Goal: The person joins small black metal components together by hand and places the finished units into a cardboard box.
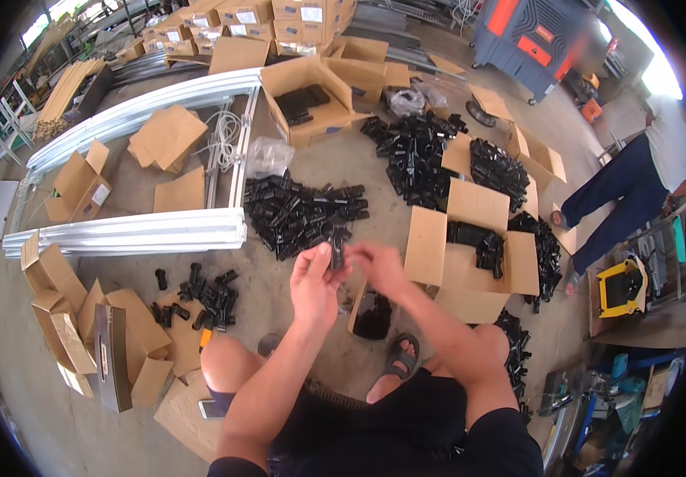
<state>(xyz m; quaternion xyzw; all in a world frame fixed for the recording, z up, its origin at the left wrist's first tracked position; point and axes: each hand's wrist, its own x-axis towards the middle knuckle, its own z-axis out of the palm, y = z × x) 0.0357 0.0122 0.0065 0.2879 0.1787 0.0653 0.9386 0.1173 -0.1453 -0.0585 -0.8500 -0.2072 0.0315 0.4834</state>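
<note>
The left hand (316,288) is raised above the floor, thumb and fingers closed around a black fitting (337,247), which stands roughly upright in the grip. The right hand (381,269) is beside it, fingers bent toward the fitting and blurred; whether they touch or pinch it cannot be told. The left fingers cover part of the fitting, and its lower end is hard to make out.

The visible portion is dark, smooth and tubular, with a light glint along it. In the view it overlaps the near edge of a heap of black pipe pieces (303,211), similar in colour, so its outline is partly lost there.

Below the right hand is a small box (356,308) of dark contents, too indistinct to separate into pieces; the right forearm passes close to it. To the right, an open carton (425,246) contains more black pieces, its base partly hidden by them. To the left lie a loose cluster of black pieces (214,300) and, farther off, white metal bars (136,236). A phone (211,409) near the left knee is partly hidden. Another person (637,175) stands at far right, the upper body partly lost in the dark rim.
</note>
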